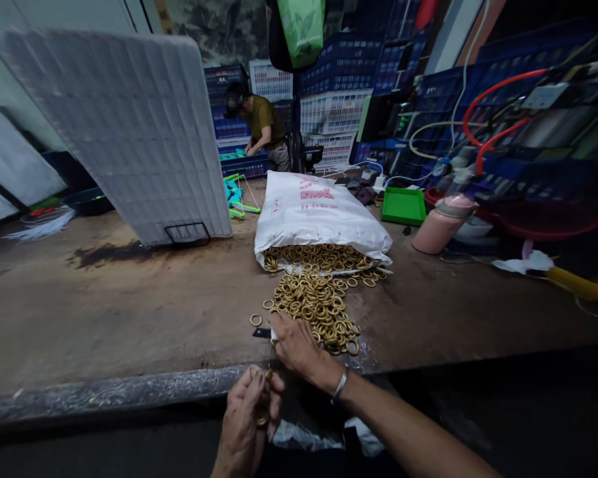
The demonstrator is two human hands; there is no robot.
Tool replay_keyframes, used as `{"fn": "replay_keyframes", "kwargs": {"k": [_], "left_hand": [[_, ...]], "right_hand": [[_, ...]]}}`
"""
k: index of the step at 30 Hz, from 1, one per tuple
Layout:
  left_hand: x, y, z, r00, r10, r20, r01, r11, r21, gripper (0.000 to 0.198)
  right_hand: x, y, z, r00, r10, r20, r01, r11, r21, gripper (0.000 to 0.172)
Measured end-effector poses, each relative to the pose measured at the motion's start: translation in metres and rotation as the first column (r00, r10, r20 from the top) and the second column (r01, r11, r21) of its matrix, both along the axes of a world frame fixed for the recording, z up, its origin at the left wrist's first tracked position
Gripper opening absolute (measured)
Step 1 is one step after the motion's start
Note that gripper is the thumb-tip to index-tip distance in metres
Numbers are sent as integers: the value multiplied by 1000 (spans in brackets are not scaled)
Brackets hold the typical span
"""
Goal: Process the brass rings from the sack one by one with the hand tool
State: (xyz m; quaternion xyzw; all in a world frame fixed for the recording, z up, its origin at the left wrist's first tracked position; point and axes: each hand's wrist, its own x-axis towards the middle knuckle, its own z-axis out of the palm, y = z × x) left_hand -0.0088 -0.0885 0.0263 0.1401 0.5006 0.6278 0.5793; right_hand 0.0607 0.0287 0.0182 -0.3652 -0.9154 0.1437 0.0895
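Rings (309, 302) lie heaped on our tabletop (179, 312), before the open white sack (319, 216). Our left grip (254, 405) is closed on some rings; our right grip (296, 342) pinches a dark flat tool (262, 333), whose tip we should best point away from the left one.

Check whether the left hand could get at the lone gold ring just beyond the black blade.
Probably yes: nothing covers the gold ring and its left side looks open to the left hand, though the black blade by the right hand partly blocks a straight approach.
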Motion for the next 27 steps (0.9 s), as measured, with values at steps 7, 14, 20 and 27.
{"fn": "replay_keyframes", "kwargs": {"k": [7, 14, 20, 27], "left_hand": [[-31, -11, -17, 968, 118, 220, -128, 991, 32, 36], [-51, -8, -33, 885, 121, 450, -160, 986, 51, 18], [-58, -1, -41, 892, 111, 439, -114, 993, -19, 26], [-61, 10, -46, 937, 69, 342, -56, 997, -48, 40]], "right_hand": [[-50, 16, -7, 985, 59, 163, -65, 997, 32, 26], [-65, 22, -11, 982, 34, 187, -47, 997, 65, 25], [-61, 17, -8, 986, 63, 154, -75, 994, 76, 35], [-62, 20, -7, 989, 134, 57, -133, 991, -14, 38]]}}
